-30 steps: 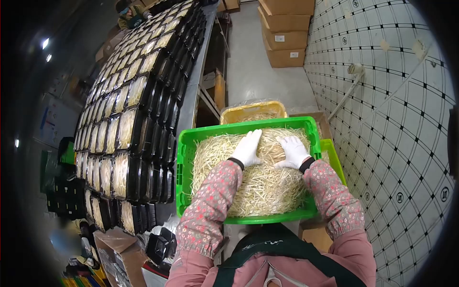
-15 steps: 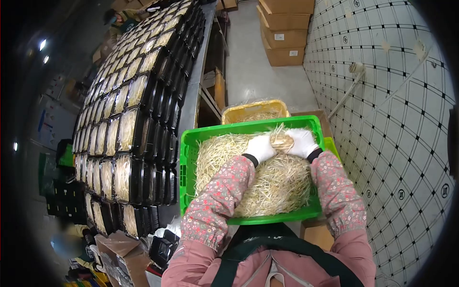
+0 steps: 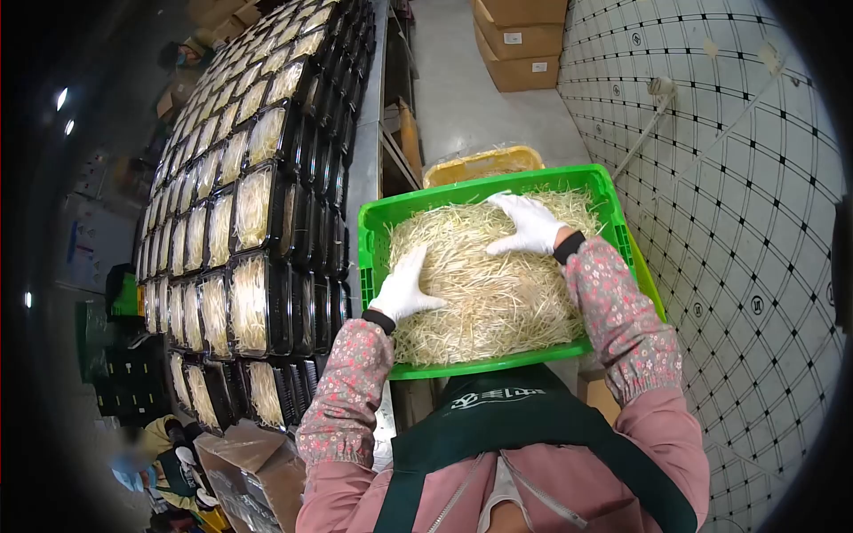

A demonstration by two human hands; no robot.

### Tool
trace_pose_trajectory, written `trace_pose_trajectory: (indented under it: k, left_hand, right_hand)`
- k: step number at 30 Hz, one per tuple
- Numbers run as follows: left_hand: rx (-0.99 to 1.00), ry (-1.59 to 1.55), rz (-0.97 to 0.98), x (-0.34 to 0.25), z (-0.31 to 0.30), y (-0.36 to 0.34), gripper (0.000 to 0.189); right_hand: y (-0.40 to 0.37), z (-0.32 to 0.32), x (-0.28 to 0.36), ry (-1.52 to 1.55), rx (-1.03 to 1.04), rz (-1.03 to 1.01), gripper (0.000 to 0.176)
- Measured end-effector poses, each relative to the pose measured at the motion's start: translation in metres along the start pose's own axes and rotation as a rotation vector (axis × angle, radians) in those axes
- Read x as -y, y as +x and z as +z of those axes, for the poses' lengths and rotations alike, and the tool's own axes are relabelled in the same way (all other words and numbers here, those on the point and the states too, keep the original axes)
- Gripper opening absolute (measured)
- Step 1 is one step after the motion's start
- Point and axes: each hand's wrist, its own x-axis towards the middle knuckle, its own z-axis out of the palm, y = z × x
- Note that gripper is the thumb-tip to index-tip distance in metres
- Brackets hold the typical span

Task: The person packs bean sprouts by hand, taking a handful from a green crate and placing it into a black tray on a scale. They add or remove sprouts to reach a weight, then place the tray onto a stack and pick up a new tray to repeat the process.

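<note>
A green plastic crate (image 3: 471, 364) stands before me, filled with pale, thin bean sprouts (image 3: 502, 298). My left hand (image 3: 404, 289), in a white glove, rests at the left side of the heap with the thumb spread from the fingers. On the far right part of the sprouts lies my right hand (image 3: 530, 224), gloved in white too, its fingers apart and pointing left. Neither hand has a bunch in its grasp. Both sets of fingertips are at the surface of the sprouts.
Left of the crate, black trays (image 3: 253, 213) packed with sprouts are stacked high along a metal table (image 3: 362, 160). A yellow crate (image 3: 484, 166) sits just beyond the green one. Cardboard boxes (image 3: 524, 40) stand farther off. Another person (image 3: 169, 457) is at lower left, beside an opened carton (image 3: 244, 449).
My hands have let go of the clump of sprouts they held together and moved apart, the left one leftward and nearer to me. The view has shifted slightly.
</note>
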Motion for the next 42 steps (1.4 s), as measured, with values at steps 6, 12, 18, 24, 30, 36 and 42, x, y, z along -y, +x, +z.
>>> trace_pose_trajectory:
  k: [6,12,18,24,30,36,42]
  left_hand:
    - [0.04,-0.073,-0.135,0.016,0.048,0.043,0.132]
    - [-0.005,0.101,0.048,-0.042,0.056,-0.043,0.129]
    - [0.042,0.026,-0.214,-0.038,0.066,-0.009,0.079]
    - [-0.05,0.052,-0.008,-0.043,0.052,-0.039,0.043]
    - [-0.138,0.224,0.267,-0.044,0.037,-0.079,0.066]
    - [0.159,0.037,0.118,-0.092,-0.032,-0.053,0.076]
    - [-0.074,0.192,-0.016,-0.04,0.007,0.004,0.128]
  right_hand:
    - [0.036,0.048,0.002,-0.016,0.295,0.24,0.12]
    - [-0.094,0.087,0.038,-0.478,0.067,-0.119,0.12]
    - [-0.068,0.105,0.017,-0.321,-0.071,-0.01,0.063]
    - [-0.068,0.072,-0.006,-0.27,-0.24,-0.152,0.034]
    - [-0.051,0.018,0.015,-0.259,-0.405,-0.069,0.037]
    - [-0.007,0.096,0.057,-0.287,0.158,-0.145,0.122]
    - [-0.026,0.065,0.041,-0.351,0.244,-0.032,0.147]
